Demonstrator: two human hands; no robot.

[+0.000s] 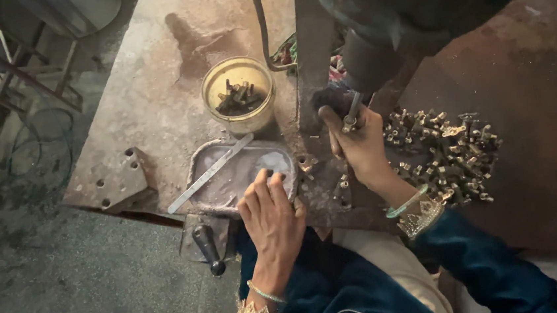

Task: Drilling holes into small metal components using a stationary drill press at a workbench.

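While right hand [357,145] grips lever [351,114], left hand [271,213] in tray [210,193]

Two hands work at the bench [154,87]: one left hand [271,220] at its near edge and one right hand [357,145] further along that edge. One yellow tub [238,95] stands mid-bench, holding several small dark parts, too jumbled to count. One shallow metal tray [227,180] lies near the near edge, with one flat metal strip [210,173] across it. One heap of small brass fittings [447,156] spreads by the right edge, dozens at least. One black-knobbed lever [207,243] hangs below the near edge.
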